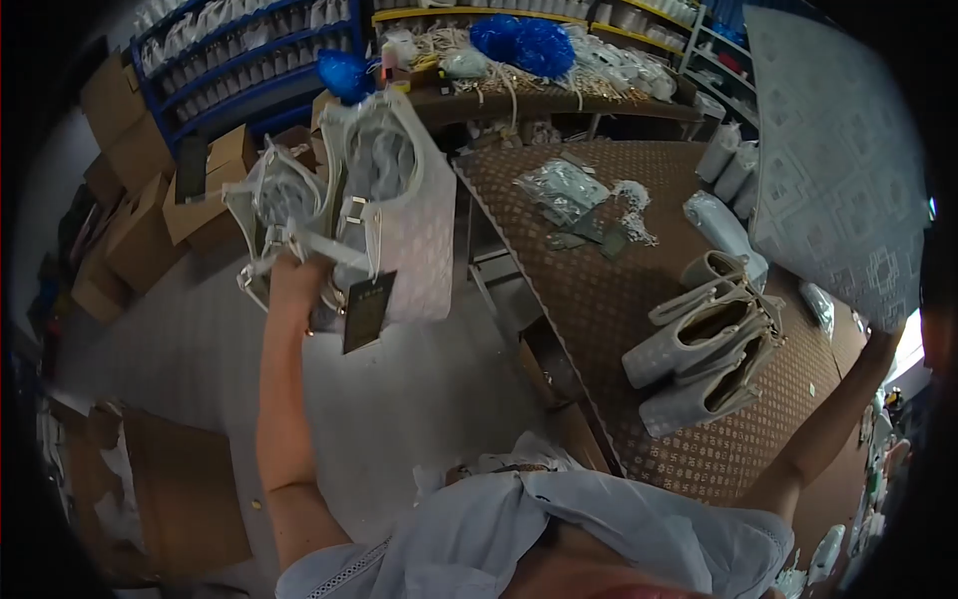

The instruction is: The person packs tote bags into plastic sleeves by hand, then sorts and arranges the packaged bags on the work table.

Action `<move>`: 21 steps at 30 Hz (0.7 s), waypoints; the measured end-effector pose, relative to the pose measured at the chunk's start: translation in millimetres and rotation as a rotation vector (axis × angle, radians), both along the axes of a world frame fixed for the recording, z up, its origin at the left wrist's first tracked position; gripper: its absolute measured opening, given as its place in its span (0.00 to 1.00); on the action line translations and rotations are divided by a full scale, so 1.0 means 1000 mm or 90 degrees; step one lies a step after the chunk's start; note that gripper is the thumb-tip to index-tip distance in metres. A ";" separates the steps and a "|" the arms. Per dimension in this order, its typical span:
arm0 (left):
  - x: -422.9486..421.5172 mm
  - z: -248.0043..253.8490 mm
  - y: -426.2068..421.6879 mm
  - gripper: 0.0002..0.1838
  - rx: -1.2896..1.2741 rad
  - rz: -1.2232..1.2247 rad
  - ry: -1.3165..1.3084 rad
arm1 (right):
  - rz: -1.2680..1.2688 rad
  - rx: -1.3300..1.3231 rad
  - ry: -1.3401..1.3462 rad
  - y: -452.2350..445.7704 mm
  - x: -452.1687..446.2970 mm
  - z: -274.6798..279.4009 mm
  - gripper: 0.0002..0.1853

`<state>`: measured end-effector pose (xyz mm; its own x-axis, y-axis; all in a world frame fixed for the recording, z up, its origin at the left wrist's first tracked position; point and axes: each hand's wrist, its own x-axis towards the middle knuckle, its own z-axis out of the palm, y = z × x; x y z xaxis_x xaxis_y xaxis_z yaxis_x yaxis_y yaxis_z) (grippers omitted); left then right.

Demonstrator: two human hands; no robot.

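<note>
Out to the left, my left hand (297,283) is closed around the straps of pale handbags. A larger patterned handbag (424,235) hangs open at the top, with grey stuffing inside and a dark hang tag (368,311) in front. A smaller pale handbag (284,200) hangs beside it, also stuffed. At the far right, my right hand (883,344) is raised at the lower edge of a large pale patterned panel (838,170), which looks gripped there; its fingers are mostly hidden. Whether that panel is a bag's side or a loose sheet, I cannot tell.
Several pale handbags (704,344) stand on the brown patterned table (589,319). Clear plastic packets (564,190) and a white chain pile (634,208) lie farther back. Cardboard boxes (140,235) line the left. Blue shelving (249,65) and a cluttered bench (599,95) stand behind.
</note>
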<state>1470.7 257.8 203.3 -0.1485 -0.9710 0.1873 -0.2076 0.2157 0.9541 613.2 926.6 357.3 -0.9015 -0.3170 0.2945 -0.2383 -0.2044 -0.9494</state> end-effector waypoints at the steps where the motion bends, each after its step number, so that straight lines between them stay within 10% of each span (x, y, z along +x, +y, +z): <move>1: 0.019 -0.018 -0.006 0.14 0.035 0.031 -0.044 | 0.030 0.009 0.005 -0.073 -0.001 0.014 0.21; 10: 0.110 -0.155 -0.076 0.13 0.357 0.069 -0.230 | 0.291 0.021 0.035 -0.644 0.260 0.008 0.20; 14: 0.152 -0.243 -0.125 0.13 0.137 -0.059 -0.303 | 0.220 0.276 -0.085 -0.781 0.387 -0.040 0.21; 16: 0.108 -0.167 -0.136 0.13 0.405 0.106 -0.389 | 0.393 0.325 -0.156 -0.845 0.335 -0.112 0.20; 21: 0.097 -0.159 -0.188 0.14 0.425 0.285 -0.313 | 0.425 0.424 -0.253 -0.942 0.367 -0.188 0.14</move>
